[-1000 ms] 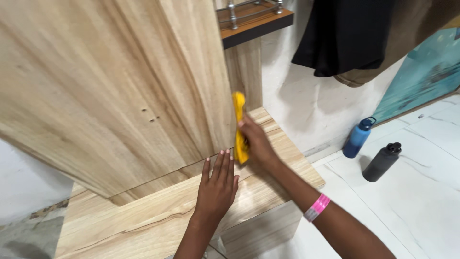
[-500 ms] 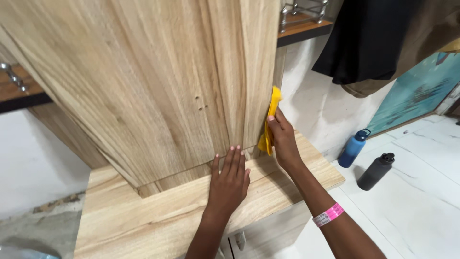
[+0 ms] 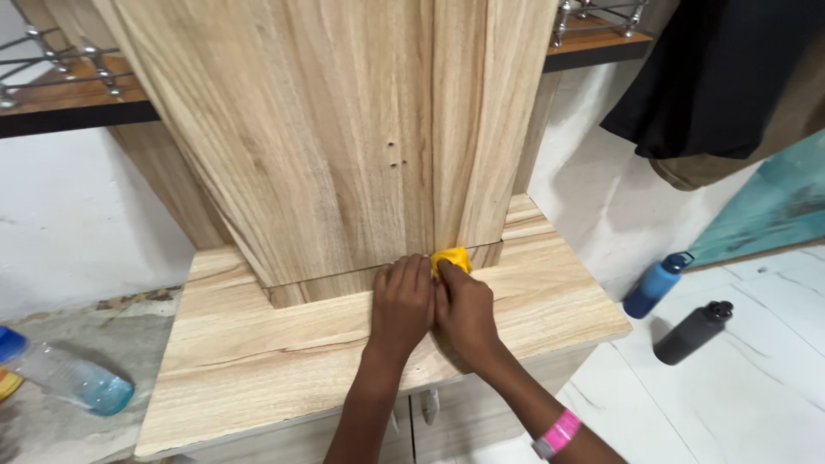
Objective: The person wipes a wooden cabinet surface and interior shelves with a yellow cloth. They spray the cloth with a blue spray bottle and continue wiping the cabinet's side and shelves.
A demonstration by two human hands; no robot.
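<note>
- The yellow cloth (image 3: 451, 259) sits bunched at the foot of the upright wooden panel (image 3: 344, 129); it looks soft, light and easy to crumple, best gripped as a wad.
- The right hand (image 3: 467, 311) clenches it against the cabinet top (image 3: 258, 335).
- The left hand (image 3: 401, 302) lies flat beside it, fingers released.
- A pink wristband (image 3: 554, 434) circles the right wrist.

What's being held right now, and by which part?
The right hand holds a yellow cloth, bunched under its fingertips, against the cabinet base. The left hand lies beside it, holding nothing visible.
</note>
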